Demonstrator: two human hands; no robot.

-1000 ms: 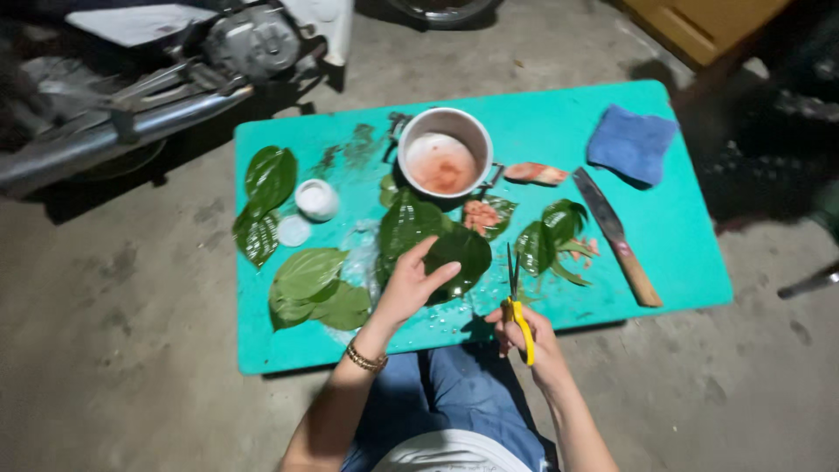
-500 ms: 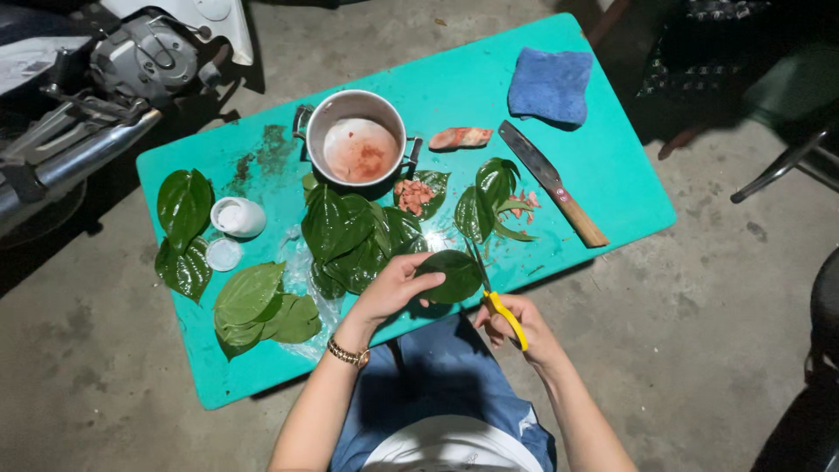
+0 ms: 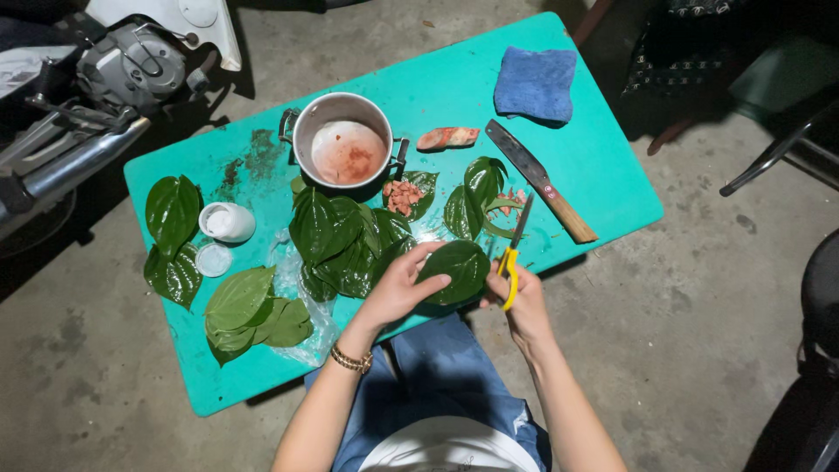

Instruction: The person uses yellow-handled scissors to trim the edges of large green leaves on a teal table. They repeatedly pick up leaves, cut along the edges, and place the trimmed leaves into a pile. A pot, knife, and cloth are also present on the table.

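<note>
Your left hand (image 3: pixel 398 288) is closed on a dark green leaf (image 3: pixel 459 269) at the near edge of the turquoise table (image 3: pixel 603 166), thumb on top of it. Just to the right, your right hand (image 3: pixel 516 297) grips yellow-handled scissors (image 3: pixel 511 249); the blades point away from you and look nearly closed. The two hands are close together but not touching.

Left of the held leaf lies a pile of dark leaves (image 3: pixel 336 240), and nearer left some lighter leaves (image 3: pixel 249 310) on clear plastic. Further away stand a metal pot (image 3: pixel 343 140) with reddish residue, a small white jar (image 3: pixel 229 222), chopped pink pieces (image 3: pixel 402 197), a wooden-handled knife (image 3: pixel 542 182) and a blue cloth (image 3: pixel 535 83).
</note>
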